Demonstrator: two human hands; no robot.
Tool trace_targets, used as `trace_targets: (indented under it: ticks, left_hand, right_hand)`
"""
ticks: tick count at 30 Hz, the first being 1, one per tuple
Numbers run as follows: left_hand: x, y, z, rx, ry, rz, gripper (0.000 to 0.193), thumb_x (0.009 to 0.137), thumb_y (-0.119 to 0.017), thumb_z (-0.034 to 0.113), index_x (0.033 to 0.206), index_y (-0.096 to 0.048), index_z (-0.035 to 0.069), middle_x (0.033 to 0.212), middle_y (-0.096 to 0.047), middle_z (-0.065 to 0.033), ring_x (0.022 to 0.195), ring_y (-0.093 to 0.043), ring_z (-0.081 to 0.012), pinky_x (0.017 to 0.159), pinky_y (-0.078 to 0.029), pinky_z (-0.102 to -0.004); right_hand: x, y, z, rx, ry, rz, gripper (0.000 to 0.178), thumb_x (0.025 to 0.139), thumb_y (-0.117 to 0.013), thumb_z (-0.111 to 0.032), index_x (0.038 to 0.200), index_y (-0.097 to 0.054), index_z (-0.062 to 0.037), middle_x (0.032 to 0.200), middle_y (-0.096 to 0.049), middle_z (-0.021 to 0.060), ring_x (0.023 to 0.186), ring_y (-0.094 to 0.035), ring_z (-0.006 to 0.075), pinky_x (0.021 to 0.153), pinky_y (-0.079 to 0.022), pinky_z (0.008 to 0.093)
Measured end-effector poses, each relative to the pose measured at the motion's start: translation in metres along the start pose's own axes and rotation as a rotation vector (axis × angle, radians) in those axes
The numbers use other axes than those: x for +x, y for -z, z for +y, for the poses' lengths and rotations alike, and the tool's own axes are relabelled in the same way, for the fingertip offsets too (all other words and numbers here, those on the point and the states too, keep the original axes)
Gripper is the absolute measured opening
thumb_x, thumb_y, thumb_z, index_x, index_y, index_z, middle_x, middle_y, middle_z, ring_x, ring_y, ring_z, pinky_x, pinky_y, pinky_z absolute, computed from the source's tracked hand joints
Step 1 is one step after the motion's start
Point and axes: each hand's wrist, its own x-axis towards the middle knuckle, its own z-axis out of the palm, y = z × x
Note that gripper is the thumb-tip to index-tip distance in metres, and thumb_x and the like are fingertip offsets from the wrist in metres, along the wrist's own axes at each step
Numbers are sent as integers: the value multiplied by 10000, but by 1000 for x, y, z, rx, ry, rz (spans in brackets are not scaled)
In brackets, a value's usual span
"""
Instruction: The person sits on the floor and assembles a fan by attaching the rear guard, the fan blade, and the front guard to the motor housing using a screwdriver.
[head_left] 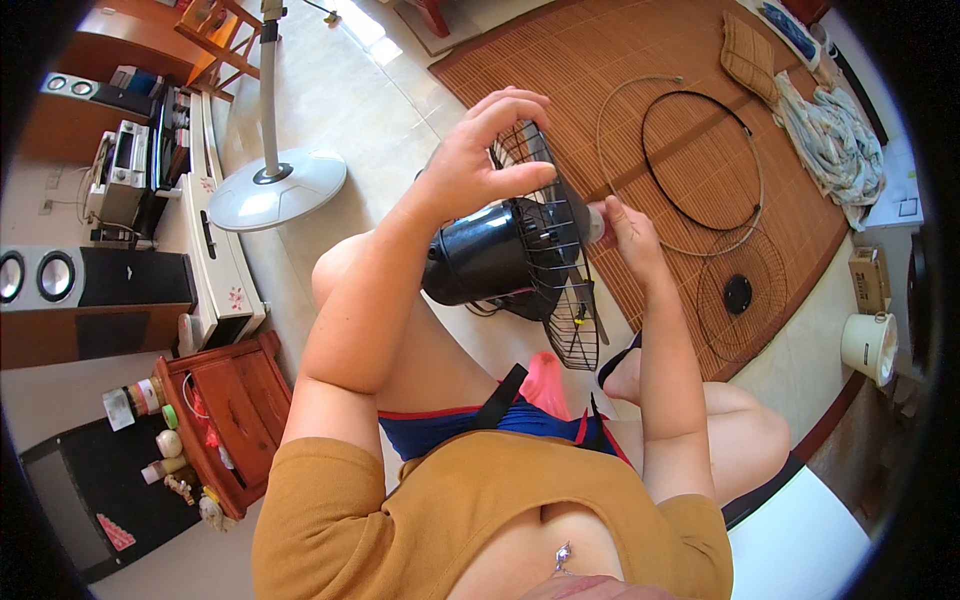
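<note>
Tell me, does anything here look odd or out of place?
Yes: the fan is in pieces. Its motor housing, with the rear wire guard attached, is in the person's lap, held by the left hand and right hand. The front guard and two loose rings lie on the mat, while the white stand stands headless.

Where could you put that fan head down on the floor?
Bare tile lies between the white fan base and the woven mat. The mat's near half is open too. Its far side is crowded: wire ring, front grille, cloth.
</note>
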Motion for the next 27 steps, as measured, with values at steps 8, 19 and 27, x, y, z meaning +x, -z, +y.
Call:
trace_targets:
  ticks: [8, 19, 27]
  left_hand:
    - [-1, -2, -7, -97, 5, 35, 357, 704, -685, 168, 1019, -574, 41, 1205, -533, -113, 1156, -477, -233, 985, -352, -334]
    - [-4, -1, -12, -216, 51, -15, 408, 733, -663, 191, 1090, -537, 38, 1285, -492, -107, 1196, -434, -205, 1020, -308, -317]
    - [-1, -6, -8, -122, 45, -12, 397, 708, -660, 177, 1065, -555, 41, 1262, -515, -113, 1190, -449, -228, 1014, -323, -333]
  right_hand:
    - [-12, -9, -24, 276, -7, -119, 287, 908, -535, -193, 1130, -588, -18, 928, -618, 36, 765, -591, 105, 556, -466, 222]
    - [-9, 6, -15, 271, 115, -255, 389, 827, -603, -93, 1213, -569, -60, 1026, -631, 39, 864, -579, 104, 638, -500, 244]
    - [-6, 13, -6, 233, 31, -305, 395, 823, -592, -64, 1217, -566, -55, 1063, -646, 52, 897, -587, 102, 665, -492, 249]
